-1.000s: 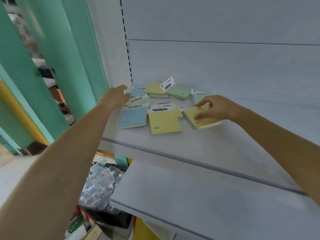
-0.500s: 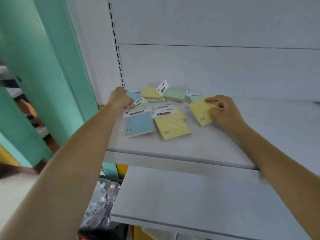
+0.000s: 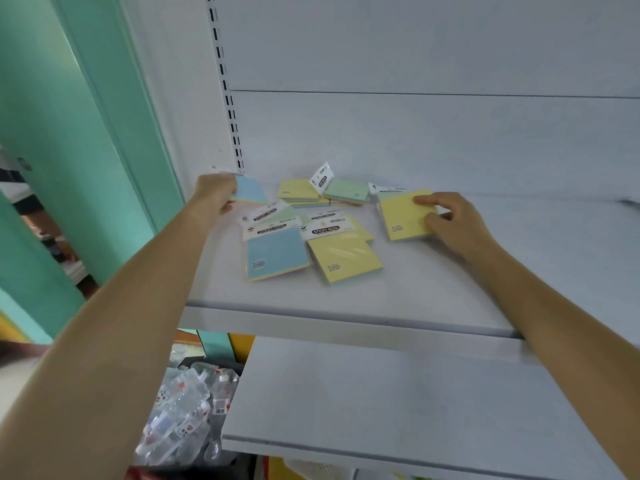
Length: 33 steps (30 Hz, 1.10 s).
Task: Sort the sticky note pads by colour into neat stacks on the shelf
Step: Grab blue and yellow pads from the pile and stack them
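1. Since half a second ago, your left hand [image 3: 216,194] has lifted a blue pad [image 3: 250,189] off the pile at the back left corner, and your right hand [image 3: 450,221] has slid its yellow pad [image 3: 405,216] slightly outward to the right.
2. Your left hand's fingers are closed around the blue pad's left edge, holding it clear of the shelf [image 3: 346,299].
3. Your right hand pinches the yellow pad's right edge, thumb on top; the pad tilts up from the shelf.
4. Loose on the shelf between your hands lie a blue packaged pad [image 3: 275,254] and a yellow packaged pad [image 3: 344,259], side by side and touching, near the front.
5. Behind them sit a yellow pad [image 3: 298,189] and a green pad [image 3: 347,190] on low mixed stacks near the back wall.
6. Right of your right hand, the shelf is bare to the frame's edge; the front lip runs just ahead of the two packaged pads.
7. A lower shelf [image 3: 381,403] juts out beneath.
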Tool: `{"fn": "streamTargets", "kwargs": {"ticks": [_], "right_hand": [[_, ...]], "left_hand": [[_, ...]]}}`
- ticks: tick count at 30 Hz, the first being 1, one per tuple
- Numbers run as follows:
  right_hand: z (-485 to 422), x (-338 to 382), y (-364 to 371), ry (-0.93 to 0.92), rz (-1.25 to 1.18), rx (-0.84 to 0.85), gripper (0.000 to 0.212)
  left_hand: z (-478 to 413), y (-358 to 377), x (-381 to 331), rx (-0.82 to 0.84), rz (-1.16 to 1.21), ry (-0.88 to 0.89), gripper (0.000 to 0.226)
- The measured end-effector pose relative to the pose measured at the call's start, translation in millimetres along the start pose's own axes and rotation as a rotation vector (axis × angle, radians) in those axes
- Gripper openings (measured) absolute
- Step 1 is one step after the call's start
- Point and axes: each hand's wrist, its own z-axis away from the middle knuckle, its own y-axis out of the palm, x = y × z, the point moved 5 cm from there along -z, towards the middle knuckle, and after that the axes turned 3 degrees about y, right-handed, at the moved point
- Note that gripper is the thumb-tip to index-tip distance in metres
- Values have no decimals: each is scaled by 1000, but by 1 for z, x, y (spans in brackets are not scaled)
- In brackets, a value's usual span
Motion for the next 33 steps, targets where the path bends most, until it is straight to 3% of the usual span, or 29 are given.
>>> {"fn": "streamTargets", "kwargs": {"ticks": [3, 5, 16, 33], "right_hand": [[-1, -2, -1, 49, -95, -10, 41], [-2, -2, -1, 70, -131, -7, 43], [-13, -23, -32, 169, -517, -119, 50], [72, -200, -342, 271, -268, -250, 50]], "left_hand": [[-5, -14, -6, -163, 69, 153, 26], [-5, -13, -9, -152, 96, 233, 36], [71, 116, -56, 377, -28, 413, 43], [291, 428, -95, 677, 54, 435, 52]]}}
